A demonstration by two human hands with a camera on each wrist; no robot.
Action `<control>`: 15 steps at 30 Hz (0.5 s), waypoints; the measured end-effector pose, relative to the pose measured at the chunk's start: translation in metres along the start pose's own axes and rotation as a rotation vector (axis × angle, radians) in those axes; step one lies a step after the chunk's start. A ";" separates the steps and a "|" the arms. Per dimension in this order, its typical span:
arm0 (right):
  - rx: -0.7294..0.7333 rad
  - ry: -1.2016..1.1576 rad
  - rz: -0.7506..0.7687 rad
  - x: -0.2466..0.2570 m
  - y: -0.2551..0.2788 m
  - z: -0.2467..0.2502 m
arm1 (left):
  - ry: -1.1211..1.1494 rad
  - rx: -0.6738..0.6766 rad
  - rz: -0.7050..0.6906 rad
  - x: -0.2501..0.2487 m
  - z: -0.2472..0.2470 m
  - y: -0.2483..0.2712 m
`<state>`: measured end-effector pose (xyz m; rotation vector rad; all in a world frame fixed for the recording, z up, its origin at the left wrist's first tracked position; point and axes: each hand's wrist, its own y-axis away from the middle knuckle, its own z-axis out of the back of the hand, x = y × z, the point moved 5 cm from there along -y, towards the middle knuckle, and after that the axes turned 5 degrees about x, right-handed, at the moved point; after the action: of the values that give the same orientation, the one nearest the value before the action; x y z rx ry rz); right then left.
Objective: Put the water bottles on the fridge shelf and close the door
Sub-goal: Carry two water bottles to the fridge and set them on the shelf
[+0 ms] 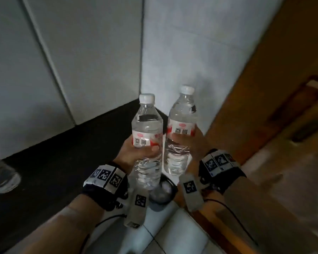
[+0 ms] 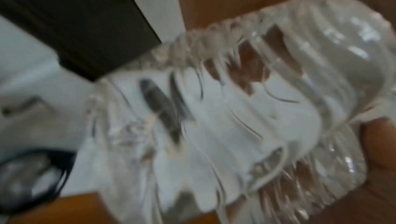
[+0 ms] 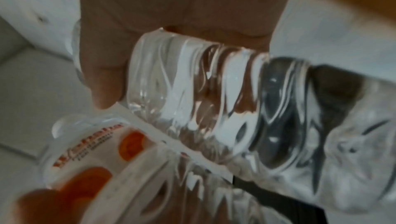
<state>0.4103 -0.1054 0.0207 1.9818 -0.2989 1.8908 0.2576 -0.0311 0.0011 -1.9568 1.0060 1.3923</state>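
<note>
Hands gripping bottles (both upright), left hand (image 1: 134, 151), right hand (image 1: 193, 143)

Both clear bottles (image 1: 147, 136) (image 1: 180, 132) carry white caps (image 1: 146, 98) and red-and-white labels (image 1: 145, 139); the wristbands (image 1: 106, 177) show black-and-white square codes; the counter (image 1: 62, 153) is black, the door (image 1: 275, 88) brown

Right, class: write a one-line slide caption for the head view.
Left hand and right hand each grip an upright capped water bottle, left bottle beside right bottle.
</note>
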 end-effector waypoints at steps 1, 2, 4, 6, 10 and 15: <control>-0.070 -0.011 -0.004 0.000 0.025 0.037 | 0.010 0.077 0.028 0.012 -0.033 -0.006; -0.164 -0.010 0.008 0.005 0.058 0.071 | 0.015 0.156 0.057 0.024 -0.068 -0.010; -0.263 -0.029 0.033 0.011 0.132 0.131 | 0.010 0.309 0.107 0.050 -0.147 -0.010; -0.284 -0.074 0.070 0.019 0.213 0.177 | 0.002 0.424 0.157 0.075 -0.232 0.002; -0.591 0.002 0.154 0.016 0.386 0.276 | 0.073 0.667 0.213 0.116 -0.410 0.053; -0.942 0.025 0.239 0.012 0.593 0.360 | 0.167 1.048 0.293 0.159 -0.611 0.142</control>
<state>0.4959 -0.7891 0.1018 1.2999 -1.2013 1.4529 0.5078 -0.6255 0.0510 -1.1538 1.6934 0.5682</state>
